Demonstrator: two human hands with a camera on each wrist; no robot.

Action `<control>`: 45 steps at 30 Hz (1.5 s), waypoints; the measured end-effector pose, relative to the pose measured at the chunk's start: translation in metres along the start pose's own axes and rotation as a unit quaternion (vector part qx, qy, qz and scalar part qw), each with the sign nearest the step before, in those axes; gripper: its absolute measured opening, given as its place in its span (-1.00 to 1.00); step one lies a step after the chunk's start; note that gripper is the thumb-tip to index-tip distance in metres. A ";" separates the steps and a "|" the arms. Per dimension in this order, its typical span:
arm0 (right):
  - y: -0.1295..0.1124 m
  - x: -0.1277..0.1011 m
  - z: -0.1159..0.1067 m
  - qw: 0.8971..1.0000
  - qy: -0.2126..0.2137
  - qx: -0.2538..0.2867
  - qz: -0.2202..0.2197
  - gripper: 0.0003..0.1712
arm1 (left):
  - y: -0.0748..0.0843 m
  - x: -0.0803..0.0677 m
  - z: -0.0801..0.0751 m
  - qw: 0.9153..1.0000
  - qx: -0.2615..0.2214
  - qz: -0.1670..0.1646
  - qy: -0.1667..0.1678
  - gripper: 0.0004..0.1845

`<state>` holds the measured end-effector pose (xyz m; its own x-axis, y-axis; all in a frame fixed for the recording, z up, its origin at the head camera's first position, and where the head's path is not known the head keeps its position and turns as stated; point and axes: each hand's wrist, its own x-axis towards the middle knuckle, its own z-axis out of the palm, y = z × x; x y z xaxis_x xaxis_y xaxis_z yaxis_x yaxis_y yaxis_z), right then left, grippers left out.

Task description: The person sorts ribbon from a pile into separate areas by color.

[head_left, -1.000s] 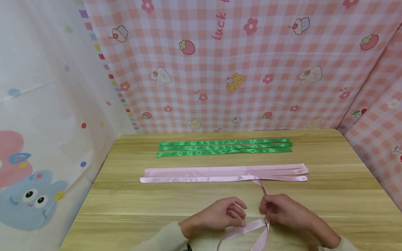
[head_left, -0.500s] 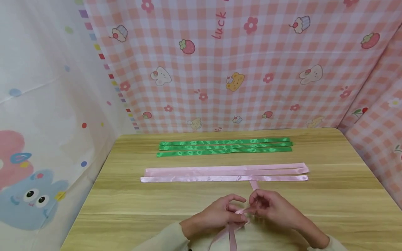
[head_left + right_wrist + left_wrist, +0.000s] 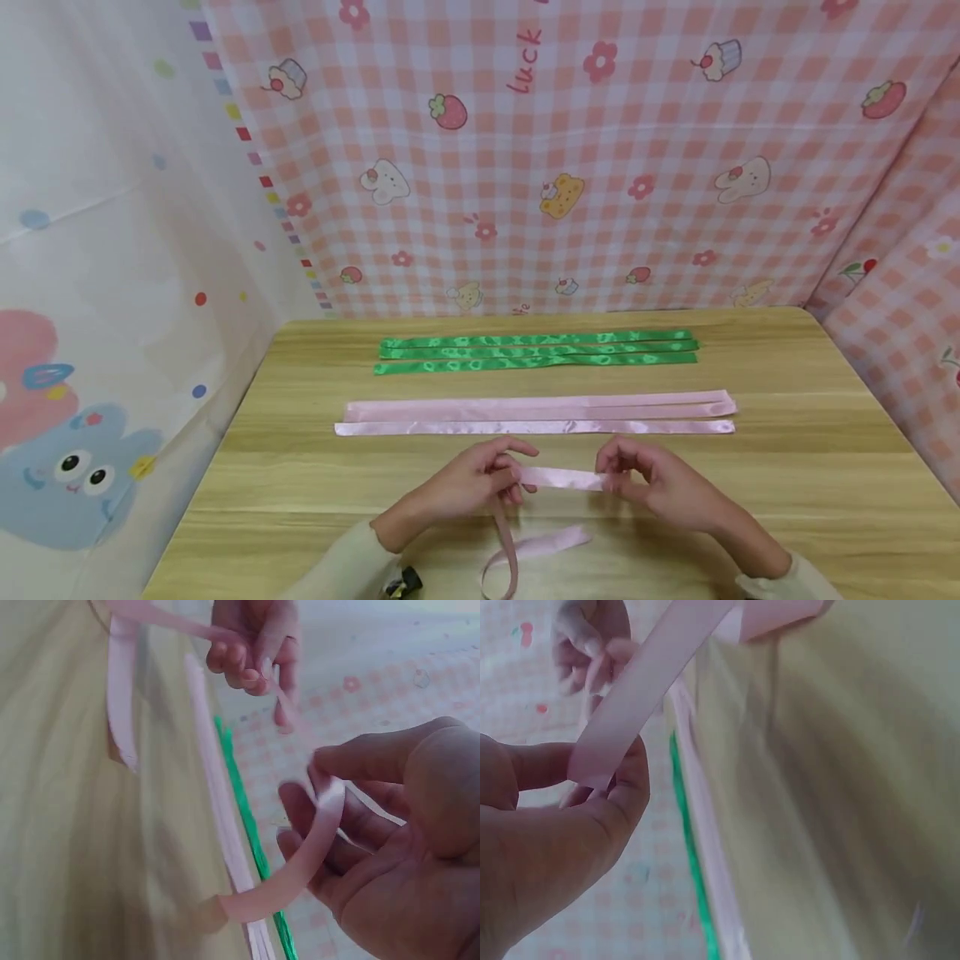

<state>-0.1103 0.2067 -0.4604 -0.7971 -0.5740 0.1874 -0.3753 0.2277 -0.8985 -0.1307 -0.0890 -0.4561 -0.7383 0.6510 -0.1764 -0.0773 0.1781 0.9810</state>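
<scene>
A loose pink satin ribbon (image 3: 562,478) spans the short gap between both hands, just in front of the laid-out strips. My left hand (image 3: 480,478) pinches it between thumb and fingers. From there the ribbon drops in a loop, and its tail lies on the table near the front edge. Opposite, my right hand (image 3: 660,483) pinches the same ribbon with thumb and forefinger. In the right wrist view a short end of the ribbon (image 3: 292,877) curves down out of the right hand (image 3: 397,825). The left wrist view has the ribbon (image 3: 641,697) rising from the left thumb.
Several pink ribbons (image 3: 465,411) lie side by side across the middle of the wooden table (image 3: 300,483). Behind them, green ribbons (image 3: 536,351) lie parallel. A checked cloth (image 3: 480,150) hangs at the table's back edge, and a white printed cloth (image 3: 135,275) at the left.
Both hands have moved forward and drawn apart, and the ribbon is now stretched between them. Earlier it was bunched and crossed at the fingers, with one end reaching the laid-out pink strips.
</scene>
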 end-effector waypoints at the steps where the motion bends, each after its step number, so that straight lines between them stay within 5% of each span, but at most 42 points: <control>1: 0.000 0.001 -0.002 1.000 0.000 0.022 -0.003 -0.84 | 0.001 -0.001 -0.004 1.000 0.015 0.006 0.006 -0.67; 6: -0.007 0.004 -0.012 0.996 0.020 0.088 -0.006 -0.77 | 0.002 -0.010 -0.027 0.995 0.082 0.031 0.051 -0.75; 12: -0.017 0.001 -0.030 0.991 0.056 0.119 -0.039 -0.73 | 0.003 -0.030 -0.057 0.994 0.055 0.047 0.077 -0.76; 16: -0.020 -0.006 -0.046 0.987 0.052 0.142 -0.056 -0.67 | 0.003 -0.048 -0.076 0.995 0.032 0.051 0.084 -0.71; 22: -0.021 -0.018 -0.068 0.990 0.059 0.124 -0.041 -0.65 | 0.006 -0.068 -0.098 0.992 0.058 0.063 0.095 -0.70; 30: -0.004 -0.030 -0.087 0.985 0.060 0.138 -0.083 -0.51 | 0.003 -0.086 -0.121 0.992 0.078 0.066 0.068 -0.66; 45: 0.014 -0.044 -0.104 0.990 0.117 0.072 0.011 -0.73 | -0.024 -0.112 -0.164 0.984 0.108 0.002 0.139 -0.68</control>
<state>-0.1299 0.3169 -0.4401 -0.8985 -0.3678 0.2397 -0.2995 0.1141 -0.9473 -0.1555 -0.2871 -0.4461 -0.8952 0.4309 -0.1140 0.0485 0.3484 0.9361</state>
